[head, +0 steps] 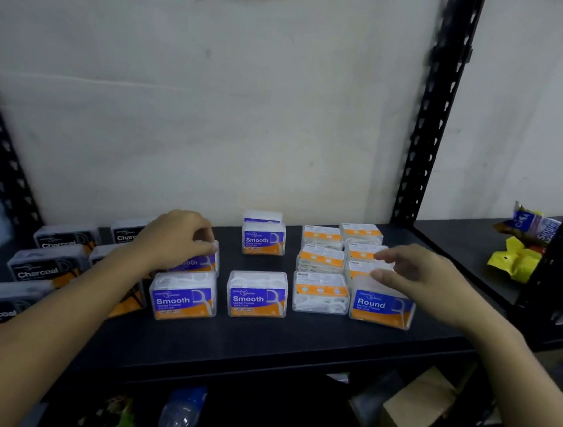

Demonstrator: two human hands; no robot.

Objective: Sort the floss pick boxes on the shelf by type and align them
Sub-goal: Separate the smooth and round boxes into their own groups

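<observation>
Floss pick boxes stand in groups on a black shelf (260, 345). Black Charcoal boxes (46, 268) fill the left. Purple-and-orange Smooth boxes (257, 293) sit in the middle, one further back (263, 238). On the right are a Round box (381, 305) and several boxes turned with orange-striped backs up (322, 262). My left hand (176, 237) grips the top of a Smooth box (199, 262) in the second row. My right hand (418, 274) hovers over the Round box column, fingers spread, touching or just above a box top.
Black perforated shelf posts (429, 124) rise at the back right and left. A neighbouring shelf on the right holds yellow and blue packets (520, 250). Below the shelf lie a cardboard box (416, 408) and plastic bags. A white wall backs the shelf.
</observation>
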